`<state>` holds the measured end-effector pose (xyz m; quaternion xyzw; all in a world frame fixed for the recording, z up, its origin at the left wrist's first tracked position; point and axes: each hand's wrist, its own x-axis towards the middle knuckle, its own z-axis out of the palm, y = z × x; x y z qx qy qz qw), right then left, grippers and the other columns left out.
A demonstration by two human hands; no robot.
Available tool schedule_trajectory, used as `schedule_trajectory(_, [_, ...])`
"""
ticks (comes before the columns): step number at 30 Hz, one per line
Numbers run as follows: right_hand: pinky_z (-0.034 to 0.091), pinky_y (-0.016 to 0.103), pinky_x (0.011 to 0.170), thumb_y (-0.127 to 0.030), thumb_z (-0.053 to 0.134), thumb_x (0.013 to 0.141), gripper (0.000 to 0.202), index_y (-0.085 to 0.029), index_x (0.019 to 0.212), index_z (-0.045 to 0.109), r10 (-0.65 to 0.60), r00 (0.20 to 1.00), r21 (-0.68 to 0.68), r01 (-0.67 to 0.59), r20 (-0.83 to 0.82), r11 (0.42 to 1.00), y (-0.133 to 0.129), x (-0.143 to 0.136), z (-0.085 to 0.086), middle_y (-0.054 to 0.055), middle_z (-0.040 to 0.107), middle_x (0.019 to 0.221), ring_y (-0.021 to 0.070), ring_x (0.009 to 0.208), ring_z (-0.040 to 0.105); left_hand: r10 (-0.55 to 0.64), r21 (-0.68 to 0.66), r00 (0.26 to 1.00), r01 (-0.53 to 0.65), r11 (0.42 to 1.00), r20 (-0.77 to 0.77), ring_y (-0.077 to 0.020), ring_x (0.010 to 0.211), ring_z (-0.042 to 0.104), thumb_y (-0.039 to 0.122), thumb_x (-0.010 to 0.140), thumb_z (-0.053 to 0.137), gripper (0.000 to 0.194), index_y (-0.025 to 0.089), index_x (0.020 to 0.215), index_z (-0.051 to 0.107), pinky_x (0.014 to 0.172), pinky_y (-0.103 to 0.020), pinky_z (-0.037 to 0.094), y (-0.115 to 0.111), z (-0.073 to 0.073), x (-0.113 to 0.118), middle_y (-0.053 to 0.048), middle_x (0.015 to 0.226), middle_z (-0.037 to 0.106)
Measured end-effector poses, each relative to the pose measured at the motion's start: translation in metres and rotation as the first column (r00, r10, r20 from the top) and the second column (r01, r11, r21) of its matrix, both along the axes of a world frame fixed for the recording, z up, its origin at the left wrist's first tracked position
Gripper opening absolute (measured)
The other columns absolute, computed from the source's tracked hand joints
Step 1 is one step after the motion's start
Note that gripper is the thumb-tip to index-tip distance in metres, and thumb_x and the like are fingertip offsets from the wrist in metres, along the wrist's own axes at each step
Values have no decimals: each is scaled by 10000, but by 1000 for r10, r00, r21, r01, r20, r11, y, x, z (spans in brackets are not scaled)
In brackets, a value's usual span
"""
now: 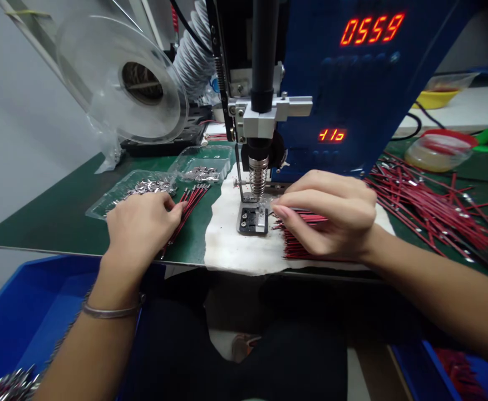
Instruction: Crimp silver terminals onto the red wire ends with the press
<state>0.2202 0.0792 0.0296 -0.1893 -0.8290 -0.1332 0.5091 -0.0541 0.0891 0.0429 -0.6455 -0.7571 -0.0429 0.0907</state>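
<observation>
Step in hand looks like feeding: right hand [331,214] pinches, fingers narrow, what seems a thin red wire end at the small metal fixture block [252,219] under the press's spring-loaded head [259,172]; wire tip itself too small to confirm. Left hand [141,223], fingers curled, rests on a bundle of short red wires [189,203] on the green surface [60,223]; grip can't be told. Next move likely needs the wire end seated square in the block, fingers clear of the head. Around: clear plastic trays of metal terminals [143,188], loose red wire pile [431,211] to the right, clear reel [118,78], blue bin [26,312] below.
</observation>
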Motion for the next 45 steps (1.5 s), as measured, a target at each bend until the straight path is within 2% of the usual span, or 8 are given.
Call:
schedule_trajectory(2, [508,253,555,-136,659,831,43,-156,792,663,10,1000,14,-10,3,1000,0,0,0,49,681,712,125,614,598,-31,136,999,24,990,45,-260,739,561,663,879,398,562,201,817,710,589,-282,265,-10,-3,-6,-91,779,652])
schedule_trajectory(6, [510,246,567,-125,668,819,46,-162,793,664,7,1000,9,-8,19,1000,0,1,-1,41,684,719,121,620,605,-137,439,973,42,898,186,-189,768,599,501,889,528,376,184,771,692,623,-253,313,-38,-13,-23,-36,832,694])
schedule_trajectory(9, [503,240,561,-128,661,825,55,-174,794,659,7,999,0,-7,42,1000,0,1,-1,30,686,731,117,622,609,-54,337,932,-75,938,359,-148,582,542,497,799,638,287,213,817,677,612,-242,354,-57,-22,-32,18,628,621])
schedule_trajectory(12, [495,241,550,-133,663,822,46,-166,791,656,13,998,-4,-13,58,1000,0,0,-2,32,682,724,116,613,601,-11,159,879,-74,985,476,-145,571,512,529,739,680,349,239,923,618,618,-240,366,-70,-29,-37,42,653,642])
schedule_trajectory(21, [489,255,541,-147,645,839,65,-200,802,645,15,997,-9,-14,71,1000,0,0,-3,15,674,720,120,610,592,70,-57,868,-49,997,492,-164,572,476,621,669,701,467,246,933,609,597,-256,350,-74,-31,-54,37,626,601])
schedule_trajectory(34, [461,237,530,-174,659,841,41,-188,805,645,-5,996,-13,6,93,1000,0,0,-4,7,679,728,104,593,590,136,-73,921,-117,990,364,-189,613,551,662,684,681,464,241,857,586,587,-248,335,-64,-26,-54,47,596,575])
schedule_trajectory(40, [450,224,523,-156,667,823,32,-154,793,656,19,996,-13,-18,86,1000,1,0,-4,22,678,712,99,591,583,79,-78,844,-44,996,530,-161,582,498,610,686,710,486,241,984,605,597,-247,348,-69,-31,-66,48,632,608])
schedule_trajectory(45, [450,221,527,-155,661,830,41,-144,791,657,29,996,-11,-28,83,1000,1,-1,-4,26,678,712,95,590,578,115,-66,854,-94,993,507,-159,569,476,592,702,701,391,231,818,608,571,-241,335,-64,-28,-61,46,550,538])
